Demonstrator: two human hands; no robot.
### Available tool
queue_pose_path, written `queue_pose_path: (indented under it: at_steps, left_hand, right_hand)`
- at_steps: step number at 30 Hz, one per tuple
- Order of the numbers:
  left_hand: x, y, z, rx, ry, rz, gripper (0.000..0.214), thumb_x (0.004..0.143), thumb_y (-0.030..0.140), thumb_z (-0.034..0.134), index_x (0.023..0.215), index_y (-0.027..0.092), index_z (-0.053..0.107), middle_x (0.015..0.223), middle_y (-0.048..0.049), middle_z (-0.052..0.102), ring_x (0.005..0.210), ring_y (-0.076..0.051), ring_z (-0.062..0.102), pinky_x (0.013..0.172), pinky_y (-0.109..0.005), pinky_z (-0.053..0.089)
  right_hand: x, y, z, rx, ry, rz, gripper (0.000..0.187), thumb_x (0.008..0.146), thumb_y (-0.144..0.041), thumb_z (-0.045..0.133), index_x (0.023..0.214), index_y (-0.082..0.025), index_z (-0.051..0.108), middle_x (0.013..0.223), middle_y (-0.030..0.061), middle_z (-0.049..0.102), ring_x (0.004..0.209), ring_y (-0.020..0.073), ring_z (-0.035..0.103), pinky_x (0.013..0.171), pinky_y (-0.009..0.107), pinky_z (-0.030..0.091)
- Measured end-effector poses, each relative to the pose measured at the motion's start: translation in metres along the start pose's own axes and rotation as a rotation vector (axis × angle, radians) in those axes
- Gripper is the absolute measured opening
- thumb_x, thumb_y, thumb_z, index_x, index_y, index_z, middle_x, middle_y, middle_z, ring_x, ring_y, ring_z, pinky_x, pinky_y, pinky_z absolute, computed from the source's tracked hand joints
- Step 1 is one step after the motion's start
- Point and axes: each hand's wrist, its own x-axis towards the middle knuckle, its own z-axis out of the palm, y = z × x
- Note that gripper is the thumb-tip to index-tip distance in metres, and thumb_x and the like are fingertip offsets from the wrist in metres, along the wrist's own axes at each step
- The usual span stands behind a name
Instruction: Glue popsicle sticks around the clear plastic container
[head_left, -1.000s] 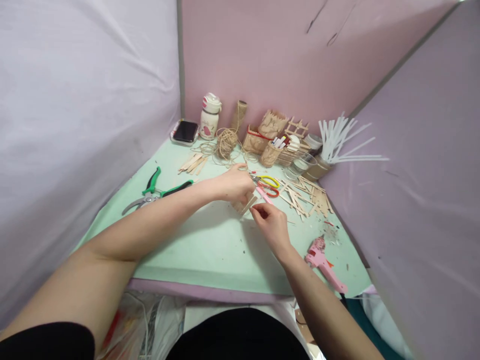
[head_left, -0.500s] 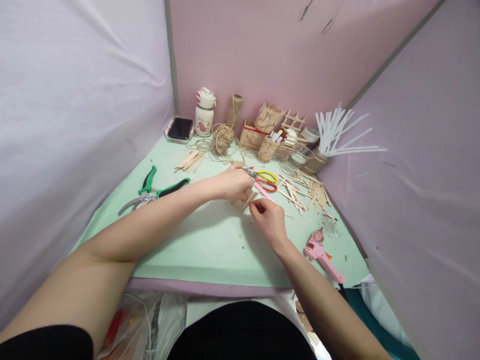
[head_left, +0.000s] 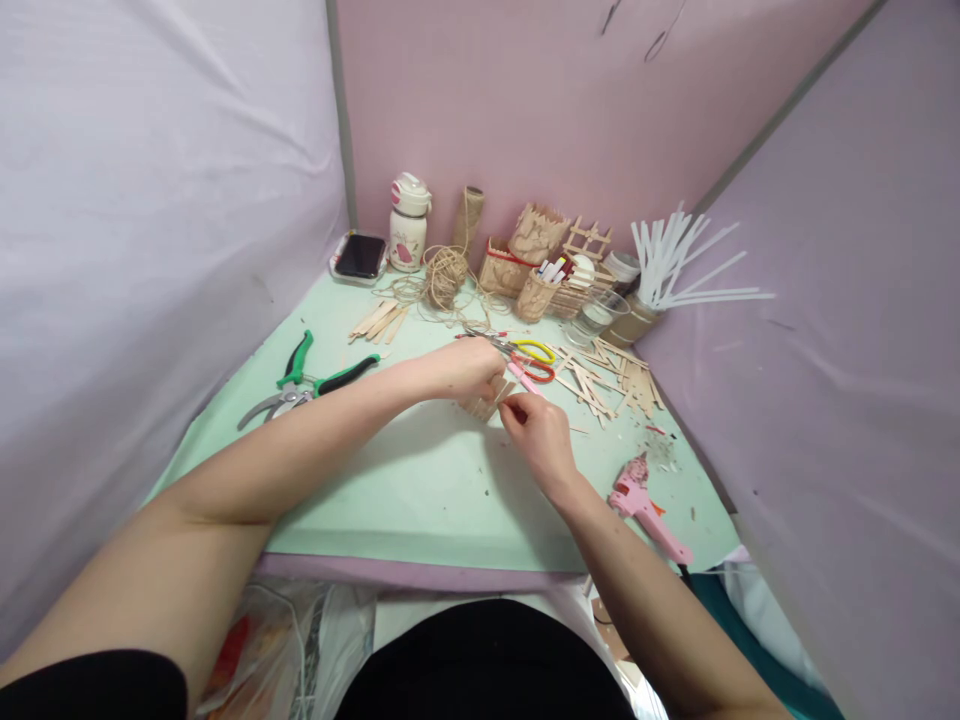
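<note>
left hand [head_left: 469, 368] gripping stick piece [head_left: 487, 402] | right hand [head_left: 541, 437] pinching its stick end | scissors [head_left: 525, 356] just behind

Both bare forearms reach forward and converge. The left hand [head_left: 469, 368] curls palm-down; the right hand [head_left: 540, 432] pinches thumb to fingertips just beside it.
</note>
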Motion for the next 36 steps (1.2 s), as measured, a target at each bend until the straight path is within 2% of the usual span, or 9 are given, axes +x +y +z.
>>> queue_pose_path:
  at_steps: [7, 11, 20, 23, 25, 27, 32, 36]
  left_hand:
    - [-0.001, 0.003, -0.001, 0.008, 0.014, 0.001, 0.008, 0.07, 0.021, 0.064, 0.068, 0.017, 0.07, 0.064, -0.0039, 0.068, 0.059, -0.017, 0.058, 0.052, -0.026, 0.03]
    - [-0.002, 0.003, 0.0, 0.004, 0.025, 0.001, 0.009, 0.069, 0.019, 0.063, 0.068, 0.016, 0.07, 0.064, -0.0053, 0.069, 0.059, -0.018, 0.059, 0.051, -0.027, 0.03]
    - [-0.001, -0.001, 0.004, 0.037, 0.05, 0.032, 0.01, 0.072, 0.023, 0.065, 0.069, 0.017, 0.071, 0.065, -0.0075, 0.07, 0.067, -0.022, 0.062, 0.056, -0.029, 0.033]
    - [-0.001, -0.002, 0.005, 0.042, 0.069, 0.028, 0.01, 0.071, 0.025, 0.066, 0.072, 0.017, 0.072, 0.066, -0.0074, 0.071, 0.07, -0.022, 0.063, 0.058, -0.029, 0.035]
    - [0.0, -0.002, 0.006, 0.04, 0.067, 0.028, 0.011, 0.071, 0.026, 0.066, 0.072, 0.018, 0.073, 0.067, -0.007, 0.071, 0.07, -0.022, 0.064, 0.06, -0.029, 0.036]
    - [0.0, -0.002, 0.006, 0.039, 0.066, 0.036, 0.011, 0.071, 0.026, 0.066, 0.071, 0.018, 0.073, 0.066, -0.0072, 0.071, 0.069, -0.022, 0.064, 0.061, -0.03, 0.037]
    - [0.001, -0.004, 0.008, 0.039, 0.08, 0.044, 0.011, 0.071, 0.026, 0.065, 0.068, 0.018, 0.072, 0.064, -0.007, 0.07, 0.066, -0.022, 0.063, 0.057, -0.03, 0.035]
    - [0.001, -0.005, 0.01, 0.045, 0.103, 0.042, 0.01, 0.07, 0.026, 0.066, 0.064, 0.019, 0.069, 0.062, -0.0051, 0.069, 0.062, -0.02, 0.062, 0.053, -0.028, 0.031]
  right_hand:
    - [0.002, -0.002, -0.002, -0.03, -0.017, -0.004, 0.021, 0.081, -0.018, 0.053, 0.068, -0.02, 0.069, 0.063, 0.0026, 0.067, 0.056, 0.0157, 0.055, 0.057, 0.026, 0.035]
    - [0.002, -0.001, -0.002, -0.022, -0.012, -0.005, 0.021, 0.082, -0.02, 0.052, 0.071, -0.021, 0.071, 0.066, 0.0031, 0.069, 0.058, 0.0164, 0.058, 0.057, 0.026, 0.036]
    - [0.001, 0.001, -0.008, -0.017, 0.028, -0.035, 0.019, 0.085, -0.023, 0.056, 0.073, -0.02, 0.069, 0.068, 0.0028, 0.069, 0.06, 0.0169, 0.06, 0.059, 0.027, 0.04]
    - [0.001, -0.001, -0.018, -0.02, 0.114, -0.045, 0.015, 0.088, -0.027, 0.057, 0.085, -0.018, 0.069, 0.079, 0.0058, 0.07, 0.066, 0.0178, 0.06, 0.065, 0.029, 0.044]
    - [0.003, -0.002, -0.023, 0.015, 0.189, -0.108, 0.017, 0.09, -0.026, 0.055, 0.098, -0.018, 0.068, 0.092, 0.0082, 0.07, 0.074, 0.0183, 0.061, 0.07, 0.031, 0.047]
    - [0.005, -0.003, -0.024, 0.063, 0.229, -0.19, 0.017, 0.092, -0.024, 0.054, 0.103, -0.02, 0.067, 0.1, 0.0086, 0.069, 0.08, 0.0187, 0.062, 0.074, 0.032, 0.05]
    - [0.009, -0.005, -0.021, 0.086, 0.222, -0.252, 0.014, 0.092, -0.021, 0.054, 0.086, -0.022, 0.066, 0.089, 0.006, 0.069, 0.084, 0.0199, 0.064, 0.074, 0.032, 0.051]
    - [0.009, -0.006, -0.021, 0.097, 0.2, -0.241, 0.013, 0.091, -0.02, 0.053, 0.084, -0.022, 0.064, 0.084, 0.004, 0.068, 0.078, 0.0185, 0.063, 0.073, 0.032, 0.05]
